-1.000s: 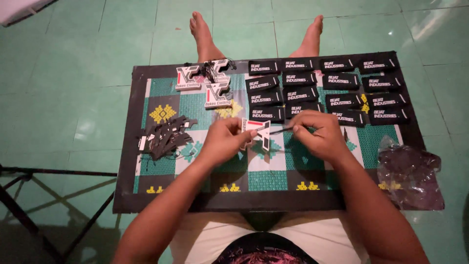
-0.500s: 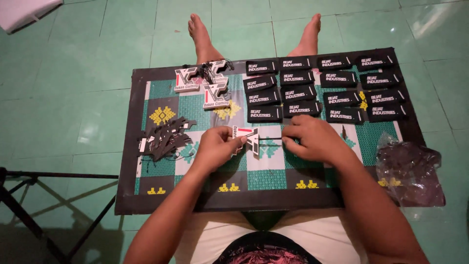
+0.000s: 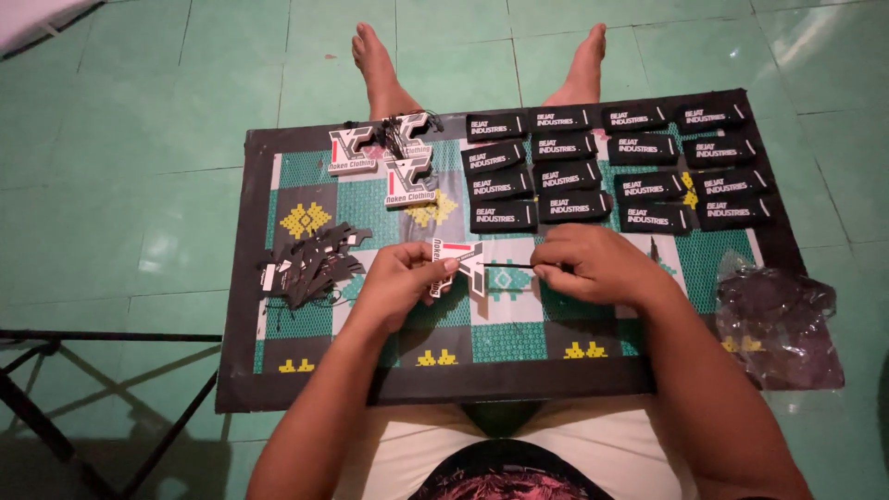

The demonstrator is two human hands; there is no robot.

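I sit on the floor with a patterned mat (image 3: pixel 306 176) over my legs. My left hand (image 3: pixel 400 282) pinches a white, red and black die-cut hang tag (image 3: pixel 460 262) above the mat's middle. My right hand (image 3: pixel 597 266) pinches a thin black string (image 3: pixel 509 266) that runs straight to the tag. A pile of dark strings and tags (image 3: pixel 310 264) lies left of my left hand. Finished tags with strings (image 3: pixel 389 153) lie at the mat's far left.
Several rows of black rectangular labels (image 3: pixel 611 162) cover the mat's far right. A crumpled clear plastic bag (image 3: pixel 778 324) lies on the green tiled floor at the right. Black metal legs (image 3: pixel 93 389) cross the lower left. My feet (image 3: pixel 370 51) stick out past the mat.
My hands have moved apart a little, and the black string is drawn taut between the tag and my right hand. The tag sits more upright in my left fingers.
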